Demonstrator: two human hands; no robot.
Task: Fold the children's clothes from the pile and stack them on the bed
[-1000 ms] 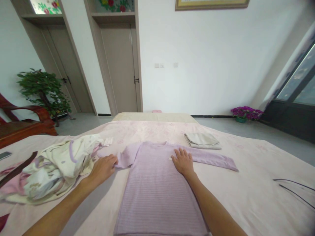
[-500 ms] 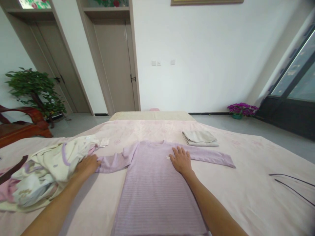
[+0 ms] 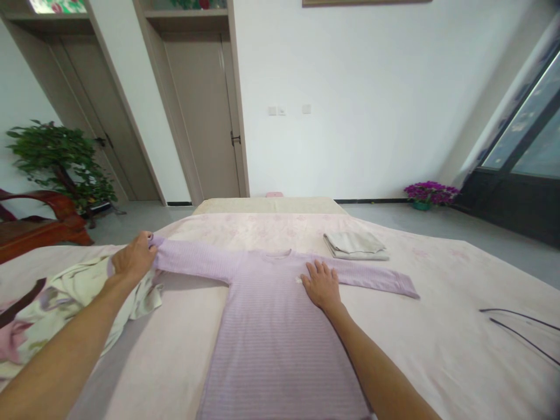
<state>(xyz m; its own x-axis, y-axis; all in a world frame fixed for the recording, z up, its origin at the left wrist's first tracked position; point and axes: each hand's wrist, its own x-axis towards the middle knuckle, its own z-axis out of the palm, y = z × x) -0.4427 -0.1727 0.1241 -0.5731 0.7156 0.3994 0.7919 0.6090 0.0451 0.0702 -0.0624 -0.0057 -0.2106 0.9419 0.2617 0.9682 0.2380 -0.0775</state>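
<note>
A lilac striped long-sleeved shirt (image 3: 271,338) lies spread on a pale pink floral sheet (image 3: 437,344), its collar away from me. My left hand (image 3: 136,256) pinches the cuff of the left-hand sleeve and holds it stretched out, lifted off the sheet. My right hand (image 3: 322,284) rests flat on the shirt's upper right chest with the fingers a little apart, next to a small white mark. The other sleeve lies straight out to the right. Below my left hand and forearm sits a heap of cream and pink clothes (image 3: 135,300), partly hidden by the arm.
A folded beige cloth (image 3: 356,245) lies beyond the right sleeve. Two thin dark cords (image 3: 520,315) are at the right edge. A dark strap (image 3: 24,300) lies on the clothes heap. Past the sheet stand a wooden chair (image 3: 56,216) and a leafy plant (image 3: 56,157).
My left hand has moved up and to the left with the cuff, pulling the crumpled sleeve straight and raising it. The clothes heap has shifted and flattened. My right hand stays in place.
</note>
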